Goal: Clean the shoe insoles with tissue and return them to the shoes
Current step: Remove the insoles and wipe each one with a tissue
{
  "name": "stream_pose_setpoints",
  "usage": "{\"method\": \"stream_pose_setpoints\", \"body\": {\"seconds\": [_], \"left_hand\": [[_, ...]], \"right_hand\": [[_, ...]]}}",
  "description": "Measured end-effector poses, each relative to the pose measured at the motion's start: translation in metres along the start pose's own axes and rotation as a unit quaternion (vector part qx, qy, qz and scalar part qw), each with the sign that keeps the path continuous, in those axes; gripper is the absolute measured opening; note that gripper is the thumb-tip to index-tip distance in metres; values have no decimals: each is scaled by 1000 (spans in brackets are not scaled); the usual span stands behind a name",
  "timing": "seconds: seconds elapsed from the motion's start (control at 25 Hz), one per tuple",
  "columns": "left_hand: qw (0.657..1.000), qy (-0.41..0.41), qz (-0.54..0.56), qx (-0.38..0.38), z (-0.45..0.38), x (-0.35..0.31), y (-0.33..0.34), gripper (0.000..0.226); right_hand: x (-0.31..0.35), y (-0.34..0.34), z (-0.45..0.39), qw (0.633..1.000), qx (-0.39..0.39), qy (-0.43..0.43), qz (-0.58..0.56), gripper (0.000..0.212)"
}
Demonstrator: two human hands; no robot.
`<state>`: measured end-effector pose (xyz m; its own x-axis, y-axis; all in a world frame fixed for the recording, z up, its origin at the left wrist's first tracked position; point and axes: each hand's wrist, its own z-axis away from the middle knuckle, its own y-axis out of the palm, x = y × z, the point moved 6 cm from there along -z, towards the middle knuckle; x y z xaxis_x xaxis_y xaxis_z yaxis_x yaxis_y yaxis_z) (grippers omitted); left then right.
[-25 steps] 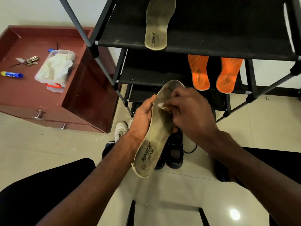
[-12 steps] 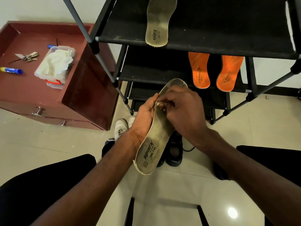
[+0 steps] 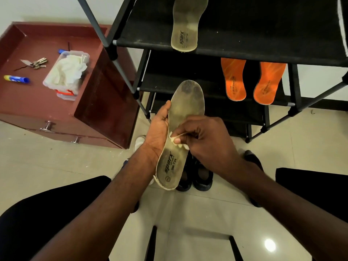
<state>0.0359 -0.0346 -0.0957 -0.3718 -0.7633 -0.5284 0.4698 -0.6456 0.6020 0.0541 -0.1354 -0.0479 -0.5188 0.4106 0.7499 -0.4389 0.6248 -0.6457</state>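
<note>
Grey Sparx insole cradled in your left hand; right hand pinches tissue mid-sole. Thin tissue may shred under hard rubbing.

The tissue is mostly hidden under the right hand — only crumpled white bits show. That hand covers the held insole at mid-length. The black shoes sit partly behind insole and wrist. The top-shelf insole is cut off by the upper edge — toe unseen.
</note>
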Motion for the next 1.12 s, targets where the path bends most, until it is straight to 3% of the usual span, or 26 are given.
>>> {"method": "stream_pose_setpoints", "body": {"seconds": [0.04, 0.12, 0.2, 0.36, 0.52, 0.64, 0.72, 0.8, 0.88, 0.96, 1.04, 1.12], "left_hand": [[1000, -1, 11, 7, -1, 0, -2, 57], [999, -2, 27, 24, -3, 2, -1, 58], [999, 4, 26, 26, -6, 3, -1, 58], [999, 11, 30, -3, -8, 0, -12, 59], [999, 11, 39, 11, -10, 8, -10, 61], [999, 5, 41, 1, -9, 4, -14, 56], [999, 0, 45, 20, -9, 2, -15, 67], [999, -7, 42, 15, -11, 6, -14, 66], [999, -9, 38, -5, -11, 10, -14, 63], [999, 2, 40, -26, -12, 9, -19, 58], [999, 2, 53, 0, -14, 5, -23, 66], [997, -7, 82, 2, -13, 3, -23, 72]], "right_hand": [[-2, -1, 2, 1000, 6, 3, 22, 18], [-19, -14, -5, 995, -66, 27, 71, 21], [-23, -20, -12, 992, -112, 56, 33, 21], [6, 5, 4, 1000, -18, -7, -2, 14], [-22, -10, -12, 993, -102, 41, 41, 19], [1, 8, -1, 999, -37, 13, -24, 16], [6, 12, 9, 1000, -3, -5, 6, 14], [-14, 0, -1, 997, -57, 27, 34, 14], [-22, -6, -9, 993, -99, 57, -6, 14], [-3, 7, -4, 996, -60, 35, -62, 15], [17, 21, 11, 997, 22, -4, -80, 14], [15, 20, 16, 995, 53, -1, -79, 13]]}}
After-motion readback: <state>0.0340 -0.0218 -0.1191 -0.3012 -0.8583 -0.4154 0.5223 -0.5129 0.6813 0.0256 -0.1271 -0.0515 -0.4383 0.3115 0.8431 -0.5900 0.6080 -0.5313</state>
